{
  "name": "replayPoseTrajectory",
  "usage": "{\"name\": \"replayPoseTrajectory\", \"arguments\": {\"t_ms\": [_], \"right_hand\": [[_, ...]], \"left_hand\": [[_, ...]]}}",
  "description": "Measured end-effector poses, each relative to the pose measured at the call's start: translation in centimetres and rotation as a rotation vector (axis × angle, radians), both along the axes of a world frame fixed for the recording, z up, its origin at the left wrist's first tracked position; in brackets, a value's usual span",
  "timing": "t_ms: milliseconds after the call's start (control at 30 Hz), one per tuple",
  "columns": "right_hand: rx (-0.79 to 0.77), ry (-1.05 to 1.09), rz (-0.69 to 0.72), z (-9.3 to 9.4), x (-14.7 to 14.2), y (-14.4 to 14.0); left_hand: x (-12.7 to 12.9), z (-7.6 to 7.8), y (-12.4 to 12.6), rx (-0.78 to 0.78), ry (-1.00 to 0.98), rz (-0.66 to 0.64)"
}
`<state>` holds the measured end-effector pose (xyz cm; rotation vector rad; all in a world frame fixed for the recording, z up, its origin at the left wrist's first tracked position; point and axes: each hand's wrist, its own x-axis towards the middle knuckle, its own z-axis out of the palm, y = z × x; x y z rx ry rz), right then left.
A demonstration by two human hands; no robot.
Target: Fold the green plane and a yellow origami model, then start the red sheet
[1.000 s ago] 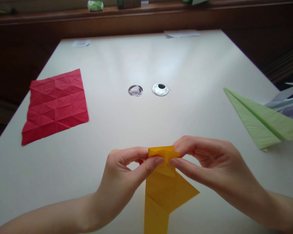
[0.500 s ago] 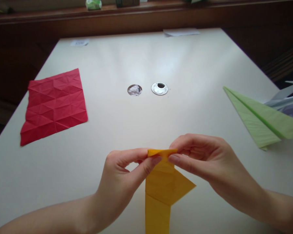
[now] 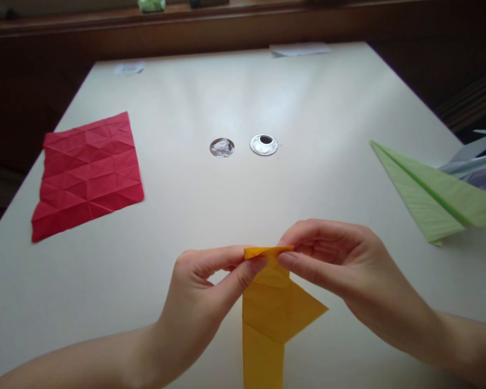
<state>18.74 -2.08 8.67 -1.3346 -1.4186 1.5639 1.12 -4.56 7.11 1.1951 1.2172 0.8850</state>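
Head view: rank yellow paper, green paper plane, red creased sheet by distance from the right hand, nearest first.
1. Yellow paper: pinched at its top edge by the right hand, front centre.
2. Green paper plane: on the table to the right.
3. Red creased sheet: far left, beyond the left hand.

Left hand [image 3: 202, 294], right hand [image 3: 340, 265] pinch yellow paper [image 3: 271, 313] top edge above table [image 3: 243, 97].

A creased red sheet [image 3: 87, 174] and green paper plane [image 3: 431, 195] lie apart.
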Motion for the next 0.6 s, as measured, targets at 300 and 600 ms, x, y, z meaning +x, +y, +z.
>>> {"name": "replayPoseTrajectory", "arguments": {"t_ms": [300, 600], "right_hand": [[-0.005, 0.019, -0.003, 0.07, -0.08, -0.01], [-0.035, 0.058, -0.003, -0.07, 0.14, -0.08]], "left_hand": [[0.0, 0.01, -0.16, -0.01, -0.039, -0.013], [0.15, -0.01, -0.12, -0.03, -0.048, -0.009]]}}
